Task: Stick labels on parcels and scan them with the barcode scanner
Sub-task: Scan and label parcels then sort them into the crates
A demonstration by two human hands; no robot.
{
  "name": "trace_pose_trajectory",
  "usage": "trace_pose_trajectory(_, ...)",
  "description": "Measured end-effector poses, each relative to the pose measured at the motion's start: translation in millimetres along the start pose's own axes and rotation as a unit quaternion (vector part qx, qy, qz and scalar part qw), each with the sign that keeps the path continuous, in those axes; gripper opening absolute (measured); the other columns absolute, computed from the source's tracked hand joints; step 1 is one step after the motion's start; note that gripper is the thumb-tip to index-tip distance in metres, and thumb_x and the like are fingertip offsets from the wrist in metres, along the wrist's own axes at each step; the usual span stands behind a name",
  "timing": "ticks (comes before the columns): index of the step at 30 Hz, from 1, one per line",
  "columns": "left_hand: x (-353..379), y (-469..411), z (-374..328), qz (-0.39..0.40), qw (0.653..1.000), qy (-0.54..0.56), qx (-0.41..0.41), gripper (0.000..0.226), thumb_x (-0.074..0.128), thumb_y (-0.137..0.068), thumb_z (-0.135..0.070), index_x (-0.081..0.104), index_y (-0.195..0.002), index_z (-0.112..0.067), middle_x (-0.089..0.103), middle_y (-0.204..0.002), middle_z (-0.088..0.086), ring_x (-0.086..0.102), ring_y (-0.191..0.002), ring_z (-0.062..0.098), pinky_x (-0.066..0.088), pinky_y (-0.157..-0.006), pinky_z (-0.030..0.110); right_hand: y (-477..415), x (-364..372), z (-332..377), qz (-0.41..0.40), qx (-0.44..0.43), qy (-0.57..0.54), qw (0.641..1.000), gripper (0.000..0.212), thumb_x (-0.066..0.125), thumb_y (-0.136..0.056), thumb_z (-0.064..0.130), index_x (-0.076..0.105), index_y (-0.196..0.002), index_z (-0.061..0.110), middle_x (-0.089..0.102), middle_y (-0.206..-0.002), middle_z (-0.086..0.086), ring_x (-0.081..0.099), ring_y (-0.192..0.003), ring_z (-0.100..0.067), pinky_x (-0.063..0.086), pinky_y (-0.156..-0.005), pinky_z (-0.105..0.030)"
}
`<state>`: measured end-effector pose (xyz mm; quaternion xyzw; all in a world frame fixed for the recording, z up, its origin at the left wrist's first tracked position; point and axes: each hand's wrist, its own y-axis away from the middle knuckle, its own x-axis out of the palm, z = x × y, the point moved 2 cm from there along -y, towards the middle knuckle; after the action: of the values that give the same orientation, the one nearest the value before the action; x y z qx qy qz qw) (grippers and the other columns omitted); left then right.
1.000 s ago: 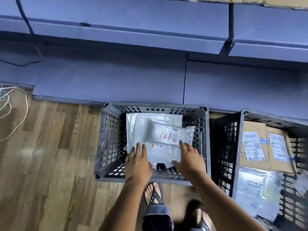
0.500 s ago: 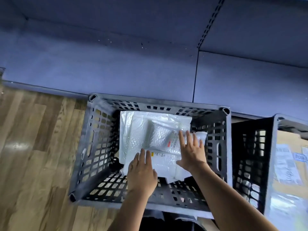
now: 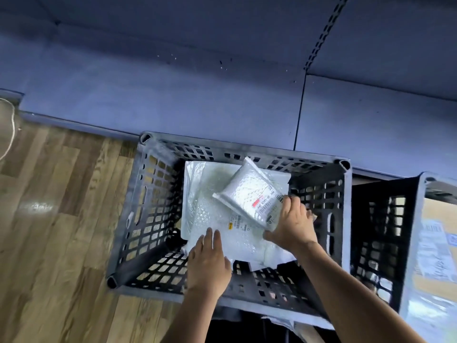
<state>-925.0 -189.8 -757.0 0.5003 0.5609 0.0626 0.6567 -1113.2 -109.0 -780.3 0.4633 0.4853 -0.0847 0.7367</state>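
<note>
R hand (image 3: 291, 226) gripping small white bubble-wrap parcel (image 3: 249, 191) w/ barcode label, L hand (image 3: 209, 262) flat, fingers straight

The crate (image 3: 272, 154) is showing matt, scuffed plastic. The small parcel (image 3: 249, 191) and large mailer (image 3: 210, 206) are presenting glossy bubble-textured film. The floor (image 3: 61, 219) is showing smooth, shiny wood grain.

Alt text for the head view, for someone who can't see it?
Right hand grips a small white labelled parcel, tilted above a larger bubble-wrap parcel in a dark plastic crate; the left hand rests flat on the larger one. Another crate stands beside it.
</note>
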Motion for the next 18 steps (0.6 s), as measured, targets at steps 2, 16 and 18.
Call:
trace_pose_trajectory(2, -14, 21, -5, -0.004, 1.0, 0.002, -0.008, 0.065, 0.033, -0.099, -0.033, -0.001, -0.151, -0.015, -0.005, -0.16, 0.004, 0.004, -0.147, 0.021, 0.011, -0.118, 0.036, 23, -22, 7, -0.008, 0.012, -0.021, 1.0, 0.097, 0.068, -0.063, 0.062, 0.024, -0.134, 0.012, 0.034, -0.119, -0.004, 0.038, -0.113, -0.021, 0.033, -0.107, -0.04)
trace_pose_trajectory(16, -260, 241, -3, -0.151, 0.986, 0.02, -0.07, 0.062, 0.043, -0.094, -0.035, 0.018, -0.148, -0.017, 0.026, -0.152, 0.0, 0.028, -0.138, 0.019, 0.028, -0.108, 0.032, 263, -293, 74, -0.081, -0.07, -0.057, 0.993, 0.103, 0.059, -0.062, 0.063, 0.021, -0.142, 0.011, 0.031, -0.122, -0.002, 0.034, -0.12, -0.022, 0.025, -0.113, -0.038)
trace_pose_trajectory(18, -294, 264, 1, -0.185, 0.979, 0.047, -0.066, 0.059, 0.048, -0.092, -0.032, 0.025, -0.144, -0.016, 0.033, -0.148, 0.002, 0.034, -0.134, 0.021, 0.031, -0.106, 0.033, 288, -334, 88, -0.123, -0.088, -0.074, 0.986, 0.1, 0.059, -0.062, 0.062, 0.024, -0.141, 0.012, 0.033, -0.122, -0.002, 0.036, -0.119, -0.023, 0.027, -0.111, -0.037)
